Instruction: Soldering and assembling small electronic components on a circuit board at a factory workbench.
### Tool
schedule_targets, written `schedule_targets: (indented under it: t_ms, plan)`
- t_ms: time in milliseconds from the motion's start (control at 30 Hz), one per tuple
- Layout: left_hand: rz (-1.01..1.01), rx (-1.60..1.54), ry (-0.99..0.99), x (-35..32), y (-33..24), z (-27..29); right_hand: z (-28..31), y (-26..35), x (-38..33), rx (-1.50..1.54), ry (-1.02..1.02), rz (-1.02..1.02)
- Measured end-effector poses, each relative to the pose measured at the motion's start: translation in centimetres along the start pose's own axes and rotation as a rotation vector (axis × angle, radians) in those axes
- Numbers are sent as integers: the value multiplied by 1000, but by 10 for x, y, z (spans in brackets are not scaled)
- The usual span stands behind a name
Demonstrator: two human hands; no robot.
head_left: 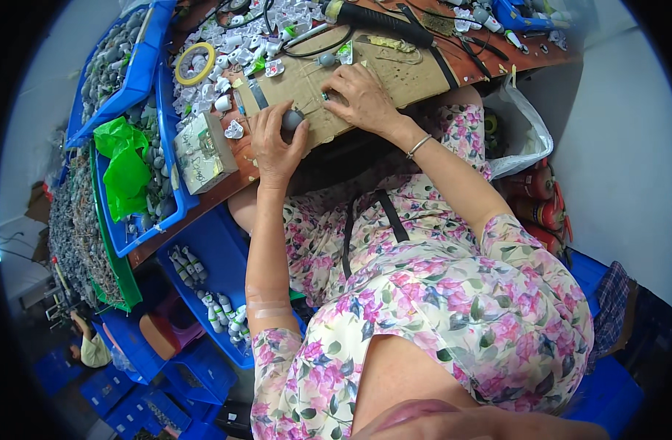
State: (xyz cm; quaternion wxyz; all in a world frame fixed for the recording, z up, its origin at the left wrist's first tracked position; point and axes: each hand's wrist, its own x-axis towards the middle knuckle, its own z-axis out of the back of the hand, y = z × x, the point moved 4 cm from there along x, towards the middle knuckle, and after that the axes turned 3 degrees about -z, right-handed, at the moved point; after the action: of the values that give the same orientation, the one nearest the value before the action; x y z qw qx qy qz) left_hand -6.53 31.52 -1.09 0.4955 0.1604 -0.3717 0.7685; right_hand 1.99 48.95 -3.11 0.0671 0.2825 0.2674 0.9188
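Note:
My left hand [275,147] is closed round a smooth grey rounded piece [292,120], held between thumb and fingers at the near edge of a cardboard sheet [416,81]. To its right, my right hand [363,97] curls over the same cardboard, thumb and forefinger drawn together. A tiny teal bit shows at those fingertips, too small to name. Just beyond the hands lie another grey rounded piece [326,59] and a white-and-green piece [344,53]. A small white part with red marks [274,68] rests at the cardboard's far left.
White plastic parts [237,51] are heaped at the back left, around a yellow tape roll [209,64]. A black-handled tool [380,24] and pliers [475,57] lie farther back. Left stand a pale box [205,158] and a blue bin [182,198]. Fire extinguishers [534,209] stand right.

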Motion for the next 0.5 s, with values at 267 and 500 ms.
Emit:
schedule_targets:
  t_ms: [267, 500]
  plan:
    - [43, -47, 23, -2, 0, 0, 1, 2, 7, -6, 52, 26]
    - [177, -206, -8, -32, 27, -21, -35, 118, 72, 234, 33, 410]
